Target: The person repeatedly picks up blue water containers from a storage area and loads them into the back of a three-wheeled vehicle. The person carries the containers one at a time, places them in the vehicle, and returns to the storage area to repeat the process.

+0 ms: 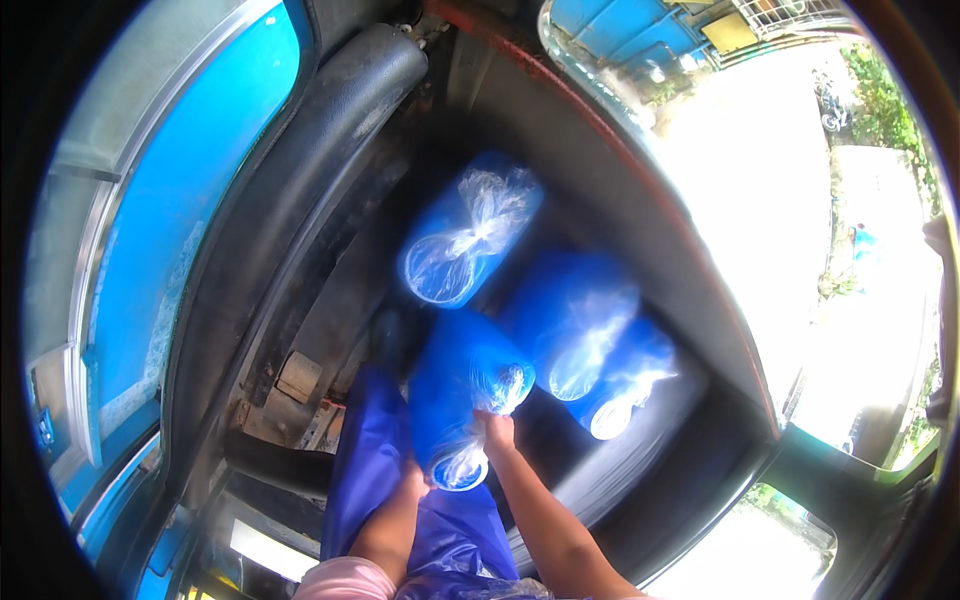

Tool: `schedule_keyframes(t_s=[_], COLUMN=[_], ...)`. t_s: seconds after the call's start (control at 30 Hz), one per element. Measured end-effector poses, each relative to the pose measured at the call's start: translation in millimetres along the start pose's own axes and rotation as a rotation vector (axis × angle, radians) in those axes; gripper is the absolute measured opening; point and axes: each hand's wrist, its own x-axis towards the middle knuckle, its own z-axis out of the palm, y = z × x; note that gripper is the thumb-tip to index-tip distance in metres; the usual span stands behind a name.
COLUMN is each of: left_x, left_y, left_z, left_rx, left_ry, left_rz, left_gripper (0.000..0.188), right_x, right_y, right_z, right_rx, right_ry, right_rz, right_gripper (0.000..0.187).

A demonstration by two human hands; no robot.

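Observation:
Just in front of me is a blue bundle wrapped in clear plastic (450, 355), tilted, with a round white-rimmed end near me. My left hand (417, 478) grips its near lower left end, the fingers mostly hidden beneath it. My right hand (496, 428) is closed on the bunched plastic at its right side. Beyond it lies another wrapped blue bundle (475, 225) with a knotted bag end. To the right, two more bundles (570, 300) (640, 370) lie side by side, slightly blurred. What the bundles contain cannot be made out.
The bundles are inside a dark vehicle compartment with a black padded seat (640, 480) at the right. A black padded bar (350, 110) runs along the left. Purple cloth (365, 450) covers my legs. A red-edged panel (640, 150) borders the bright outside.

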Motion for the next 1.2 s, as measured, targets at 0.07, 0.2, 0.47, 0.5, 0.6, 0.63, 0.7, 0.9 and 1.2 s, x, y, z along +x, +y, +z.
schedule_keyframes(t_s=[0.07, 0.2, 0.47, 0.5, 0.6, 0.63, 0.7, 0.9, 1.2], left_x=[-15, -50, -76, -74, -53, -41, -14, 82, 113], left_y=[11, 21, 5, 6, 30, 39, 52, 90, 94], left_z=[12, 47, 152, 163, 187, 196, 211, 244, 267], left_rx=[-0.260, -0.258, -0.173, -0.174, -0.158, -0.157, -0.137, -0.147, -0.048], left_ry=[-0.326, -0.385, -0.618, -0.578, -0.547, -0.491, -0.379, -0.405, -0.281], left_rz=[0.129, 0.104, 0.147, 0.129, 0.117, 0.150, 0.178, 0.218, 0.189], left_gripper=[0.055, 0.055, 0.054, 0.052, 0.052, 0.052, 0.052, 0.049, 0.053], right_x=[-13, -17, -21, -15, 14, 27, 53, 114, 163], right_y=[-10, -54, -134, -142, -159, -164, -175, -200, -212], right_z=[5, 1, -25, -28, -27, -23, -15, 19, 26], right_rx=[0.115, 0.204, 0.093, 0.135, 0.255, 0.267, 0.256, 0.214, -0.172], right_ry=[0.072, -0.070, -0.009, -0.010, 0.024, 0.026, 0.004, -0.014, 0.280], right_rz=[0.018, 0.005, -0.238, -0.227, -0.182, -0.169, -0.173, -0.257, -0.362], right_gripper=[0.026, 0.027, 0.019, 0.019, 0.020, 0.021, 0.020, 0.024, 0.024])
